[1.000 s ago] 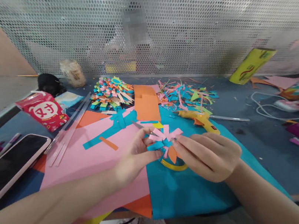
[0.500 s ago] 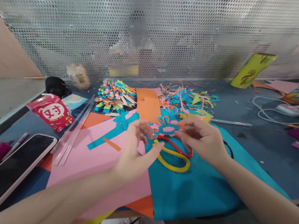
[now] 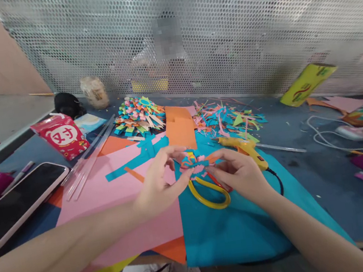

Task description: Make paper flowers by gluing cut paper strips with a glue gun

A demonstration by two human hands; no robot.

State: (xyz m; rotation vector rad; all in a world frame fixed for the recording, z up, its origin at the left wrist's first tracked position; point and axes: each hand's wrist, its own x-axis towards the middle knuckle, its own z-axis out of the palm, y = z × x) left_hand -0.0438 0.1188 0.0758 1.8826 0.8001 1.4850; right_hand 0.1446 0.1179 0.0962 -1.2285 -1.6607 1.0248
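A small layered paper flower in pink, blue and orange is held between my two hands above the blue paper. My left hand has its fingers and thumb closed on the flower's left edge. On the other side, my right hand pinches the right edge, where an orange petal shows at the fingertips. Just below lie scissors with one yellow and one red handle; their blades are hidden. Beyond my right hand rests a yellow glue gun with a black cord. Blue paper and pink paper lie underneath.
Behind are a heap of fringed paper flowers, orange paper and paper shreds. Clear sticks, a phone and a red packet lie left. A yellow tube leans against the perforated metal screen.
The flower has tilted, its pink centre no longer facing me, and pink and yellow layers show. My right hand has shifted slightly left, uncovering more of the glue gun.
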